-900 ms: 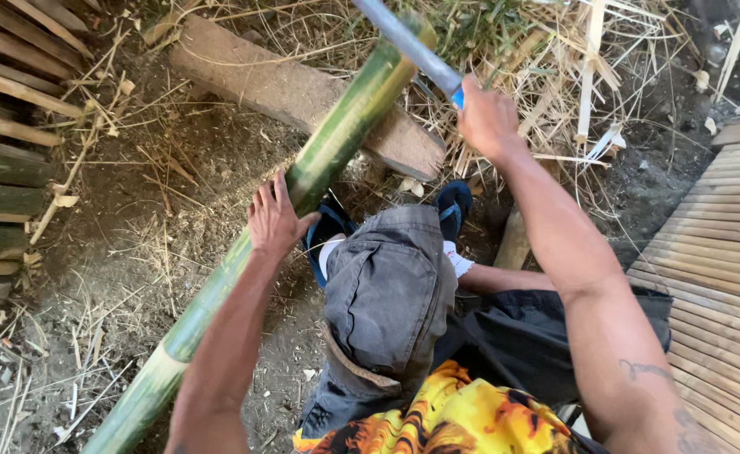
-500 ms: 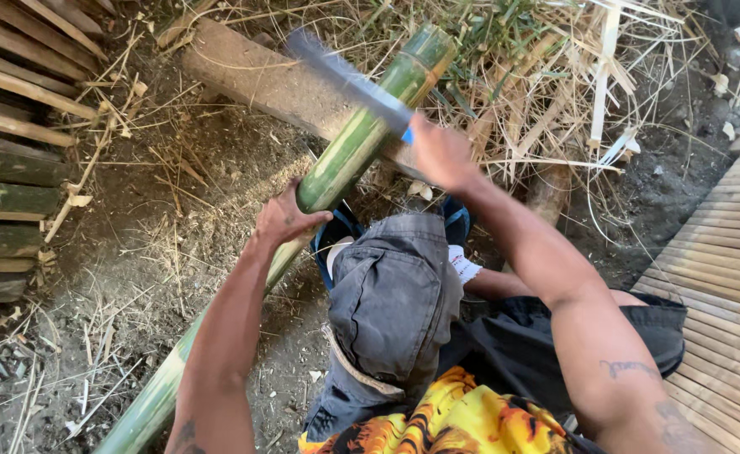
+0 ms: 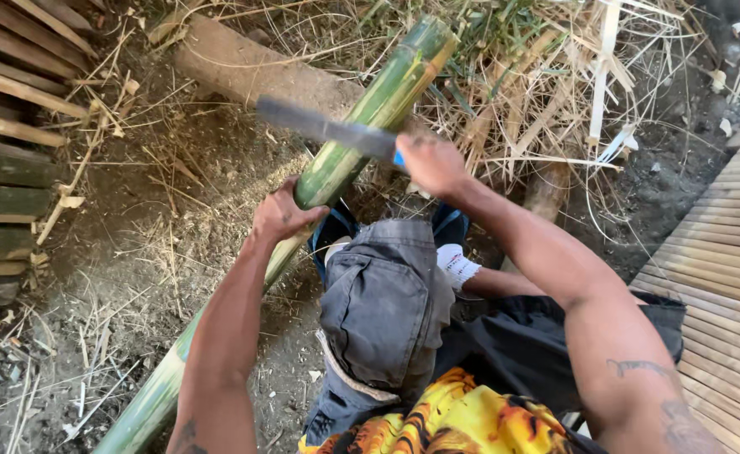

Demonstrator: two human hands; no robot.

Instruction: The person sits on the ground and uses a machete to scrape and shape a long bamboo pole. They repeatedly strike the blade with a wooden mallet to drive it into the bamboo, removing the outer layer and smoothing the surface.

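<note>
**On the dirt by the log: blade down at the bamboo, steadying hand close by**

On the bare ground in front of the person, a long green bamboo pole (image 3: 336, 164) lies propped at a slant, its upper end resting across a weathered log (image 3: 252, 71) and its lower end running off toward the bottom left. The left hand (image 3: 282, 219) wraps the pole from the side, fingers curled round the stem. The right hand (image 3: 433, 164) is closed tight on the blue handle of a machete (image 3: 324, 128), whose blade lies crosswise over the pole, just above the left hand.

The worry is that closeness. A glancing blow off the smooth, rounded skin could slide the blade down toward the gripping fingers, and the raised knee in grey trousers (image 3: 383, 294) sits right beside the line of the cut. The pole only rests on the log, so it might roll under a hard strike.

Compared with the earlier frames, the machete has come down from high overhead to the pole; whether the edge has bitten in I can't quite tell, as the blade is blurred. The left hand has kept its hold, and dry split bamboo litter (image 3: 555, 101) lies behind as before
</note>
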